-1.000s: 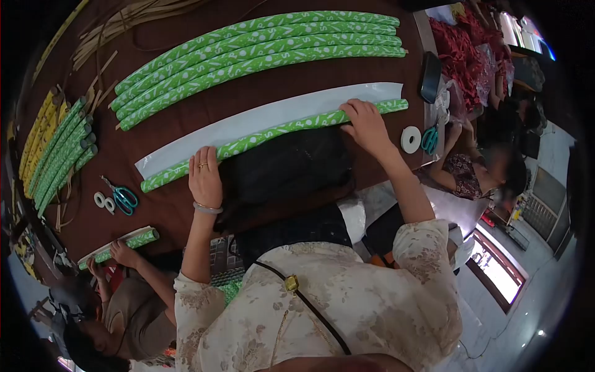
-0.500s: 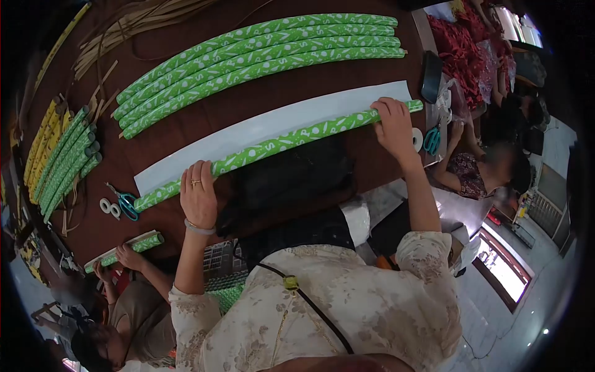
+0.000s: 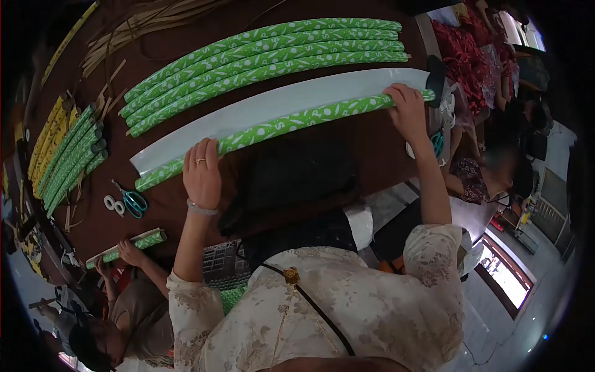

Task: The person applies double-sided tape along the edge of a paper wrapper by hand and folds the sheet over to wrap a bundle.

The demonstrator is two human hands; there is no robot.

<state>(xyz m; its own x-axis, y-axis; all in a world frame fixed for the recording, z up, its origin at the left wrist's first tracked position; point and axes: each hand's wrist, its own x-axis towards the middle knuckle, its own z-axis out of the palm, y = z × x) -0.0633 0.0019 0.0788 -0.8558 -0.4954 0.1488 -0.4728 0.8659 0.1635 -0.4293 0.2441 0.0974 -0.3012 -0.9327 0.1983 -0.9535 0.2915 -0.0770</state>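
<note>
A long green roll of patterned wrapping paper lies across the table in front of me. Along its far side shows a strip of its plain white underside. Near the roll's left end, my left hand, with a ring on one finger, has its fingers closed over the paper. My right hand grips the same roll close to its right end. Beyond the white strip several finished green rolls lie side by side. The thumbs and the undersides of both hands are hidden.
Teal-handled scissors and white tape rolls lie left of my left hand. Smaller green rolls and yellow rolls are stacked at far left. A dark case sits by the right edge. A co-worker's hand holds a short roll.
Both hands and the long roll have moved away from me, with the white strip, closer to the finished rolls. The scissors now lie fully apart from the roll's left end.
</note>
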